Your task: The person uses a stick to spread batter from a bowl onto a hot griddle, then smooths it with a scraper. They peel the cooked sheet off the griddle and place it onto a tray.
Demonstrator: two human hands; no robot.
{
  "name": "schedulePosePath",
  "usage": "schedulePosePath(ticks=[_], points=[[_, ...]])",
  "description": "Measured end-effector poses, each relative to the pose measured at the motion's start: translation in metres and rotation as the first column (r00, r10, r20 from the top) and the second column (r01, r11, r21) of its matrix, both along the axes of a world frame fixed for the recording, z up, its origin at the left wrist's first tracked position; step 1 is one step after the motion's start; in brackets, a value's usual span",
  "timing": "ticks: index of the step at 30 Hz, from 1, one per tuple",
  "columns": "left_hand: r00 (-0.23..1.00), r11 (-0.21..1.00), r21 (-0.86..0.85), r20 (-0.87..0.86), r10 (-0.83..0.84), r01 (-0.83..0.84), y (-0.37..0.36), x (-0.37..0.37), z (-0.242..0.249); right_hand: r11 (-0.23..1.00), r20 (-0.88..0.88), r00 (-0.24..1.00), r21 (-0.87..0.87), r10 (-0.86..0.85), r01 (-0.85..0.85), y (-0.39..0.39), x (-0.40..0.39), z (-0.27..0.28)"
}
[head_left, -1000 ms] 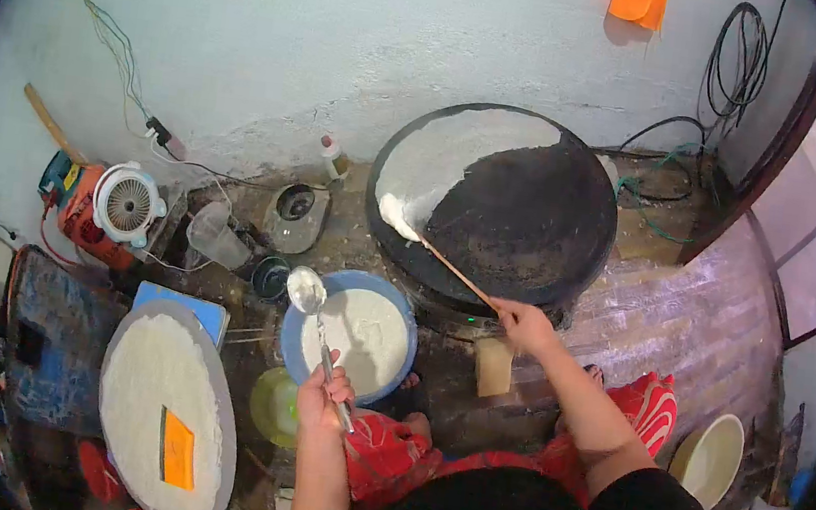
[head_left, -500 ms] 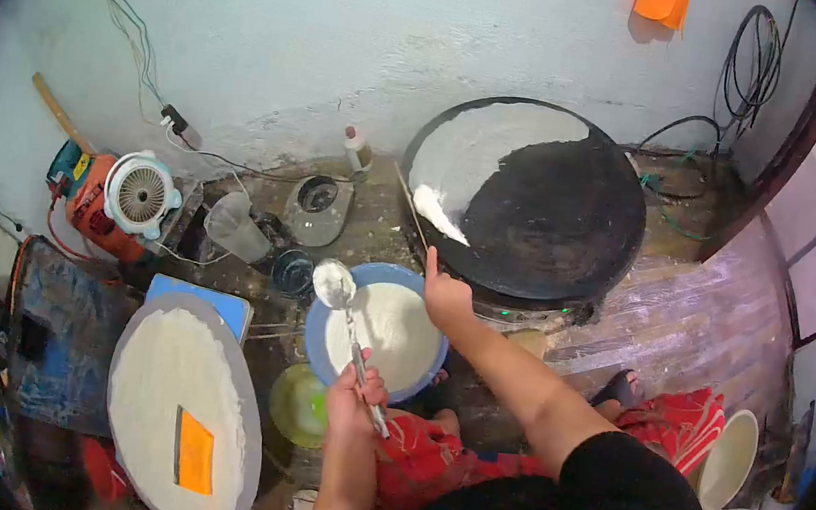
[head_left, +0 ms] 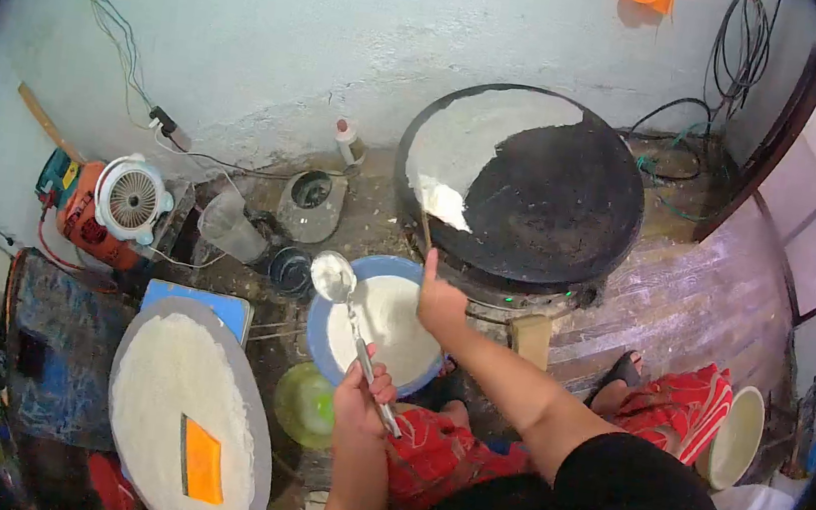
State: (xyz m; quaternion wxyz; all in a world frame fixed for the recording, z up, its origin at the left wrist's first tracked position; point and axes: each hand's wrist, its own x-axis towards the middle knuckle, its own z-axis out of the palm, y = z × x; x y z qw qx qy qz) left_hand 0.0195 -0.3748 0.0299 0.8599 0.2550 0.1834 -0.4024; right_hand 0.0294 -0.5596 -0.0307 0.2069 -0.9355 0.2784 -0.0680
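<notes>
My left hand (head_left: 363, 399) is closed around the metal handle of a ladle (head_left: 333, 277), whose bowl is coated with white batter. The ladle is over the left side of a blue basin (head_left: 316, 335) of white batter (head_left: 394, 329). My right hand (head_left: 443, 301) grips a thin wooden stick (head_left: 427, 232), index finger stretched along it. The stick's far end meets a thick white mound of batter (head_left: 444, 204) at the near left of a round black griddle (head_left: 559, 212). A thin pale batter layer (head_left: 472, 136) covers the griddle's left and far side; the rest is bare black.
At left, an oval board (head_left: 264, 460) bears a large white sheet with an orange patch (head_left: 203, 463). Nearby are a blower (head_left: 133, 198), a clear jug (head_left: 230, 225), a green bowl (head_left: 302, 404) and a small bottle (head_left: 348, 142). A pale bucket (head_left: 737, 439) stands right.
The stick in my right hand has turned more upright, and the batter mound has become broader and shorter. My left hand still holds the ladle over the basin. The view has shifted slightly.
</notes>
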Motion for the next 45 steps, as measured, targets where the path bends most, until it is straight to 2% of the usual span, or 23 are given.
schedulePosePath(ticks=[2,4,6,8,10,12,14,15,20,22,23,26,27,30,31,32,34,35,39,42,43,44,45], points=[[0.997,0.999,-0.039,-0.075,0.003,-0.006,0.001,-0.001,0.006,0.986,0.086,0.982,-0.001,-0.166,0.167,-0.006,-0.007,-0.002],[0.999,1.0,-0.011,-0.044,0.016,-0.017,0.0,-0.003,0.007,0.985,0.15,0.975,0.069,-0.165,0.156,-0.002,-0.04,0.011],[0.999,0.999,0.022,-0.014,0.036,-0.035,-0.002,-0.003,0.008,0.912,-0.153,0.958,0.3,-0.244,0.28,0.009,-0.066,0.043],[0.999,0.998,0.054,0.029,0.04,-0.041,-0.002,-0.004,0.01,0.921,-0.177,0.959,0.288,-0.22,0.264,0.017,-0.058,0.027],[0.998,0.996,0.082,0.048,0.036,-0.04,-0.002,-0.006,0.011,0.983,-0.008,0.991,0.129,-0.132,0.132,0.016,-0.034,0.004],[0.997,0.993,0.11,0.068,0.035,-0.043,-0.002,-0.006,0.013,0.982,0.075,0.988,0.142,-0.138,0.126,0.007,-0.034,0.0],[0.998,0.996,0.071,0.027,0.049,-0.051,-0.002,-0.007,0.015,0.94,0.069,0.955,0.209,-0.289,0.269,0.0,-0.05,0.008],[0.999,0.997,0.062,0.025,0.043,-0.045,-0.003,-0.007,0.014,0.916,-0.048,0.954,0.27,-0.296,0.298,0.001,-0.067,0.018],[0.996,0.993,0.108,0.074,0.047,-0.055,-0.003,-0.006,0.008,0.899,-0.156,0.96,0.342,-0.233,0.274,0.02,-0.085,0.028],[0.997,0.994,0.094,0.056,0.057,-0.062,-0.006,-0.006,0.011,0.975,-0.141,0.98,0.151,-0.14,0.161,0.012,-0.065,0.007],[0.998,0.994,0.1,0.031,0.047,-0.05,-0.006,-0.004,0.013,0.977,-0.086,0.982,0.114,-0.168,0.178,0.007,-0.063,0.003],[1.0,0.997,0.067,0.005,0.027,-0.027,-0.001,-0.004,0.009,0.967,0.023,0.976,0.139,-0.217,0.212,-0.004,-0.101,0.01],[0.999,0.996,0.081,0.03,0.023,-0.025,-0.001,-0.004,0.009,0.899,-0.113,0.944,0.288,-0.31,0.329,-0.005,-0.114,0.025],[0.999,0.998,0.056,0.028,0.026,-0.028,-0.002,-0.003,0.006,0.913,-0.186,0.942,0.253,-0.28,0.321,0.007,-0.127,0.028],[1.0,0.999,0.046,0.031,0.005,-0.006,-0.001,-0.002,0.001,0.943,-0.079,0.972,0.236,-0.222,0.234,0.012,-0.125,0.023],[0.999,0.999,0.035,0.038,-0.015,0.014,0.0,0.0,-0.002,0.941,-0.077,0.972,0.242,-0.223,0.236,0.011,-0.12,0.019],[0.999,0.999,0.022,0.033,-0.026,0.025,0.001,0.001,-0.001,0.986,-0.16,0.977,0.068,-0.137,0.15,0.003,-0.109,0.009],[1.0,1.0,0.007,0.003,-0.027,0.027,0.0,0.001,0.001,0.972,0.023,0.974,0.068,-0.227,0.225,-0.005,-0.116,0.0],[1.0,1.0,-0.013,0.019,-0.019,0.019,-0.004,-0.002,0.002,0.933,-0.034,0.95,0.177,-0.312,0.313,-0.022,-0.154,0.0],[0.998,0.999,0.051,0.058,-0.012,0.009,-0.008,-0.004,0.004,0.968,0.075,0.966,-0.001,-0.249,0.25,-0.009,-0.158,-0.004],[0.999,0.998,0.064,0.043,-0.002,-0.001,-0.01,-0.005,0.005,0.983,-0.024,0.983,0.002,-0.183,0.183,-0.009,-0.151,-0.005],[0.999,0.997,0.076,0.032,0.01,-0.012,-0.01,-0.005,0.007,0.983,-0.019,0.983,0.005,-0.184,0.185,-0.014,-0.152,-0.004],[1.0,0.998,0.062,0.01,-0.004,0.003,-0.01,-0.004,0.007,0.984,-0.061,0.987,-0.105,-0.152,0.145,-0.022,-0.157,0.004]])
